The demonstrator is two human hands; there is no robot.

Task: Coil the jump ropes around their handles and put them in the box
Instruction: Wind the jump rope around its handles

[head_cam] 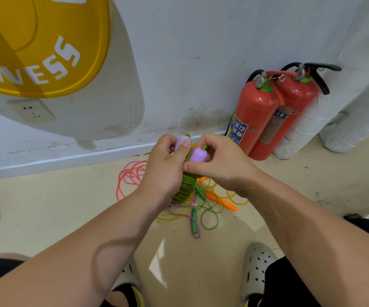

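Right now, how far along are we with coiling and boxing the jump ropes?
Done: nothing boxed; no box in view. In hand: green rope wound around the purple handles, gripped by the left hand, right hand pinching them at the top. Left: pink rope, orange-handled rope and green-handled rope lie loose on the floor.

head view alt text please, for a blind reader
A left hand and a right hand hold a jump rope, its green cord coiled around two purple handles. More loose ropes lie tangled on the floor beneath, and two red fire extinguishers stand by the wall.
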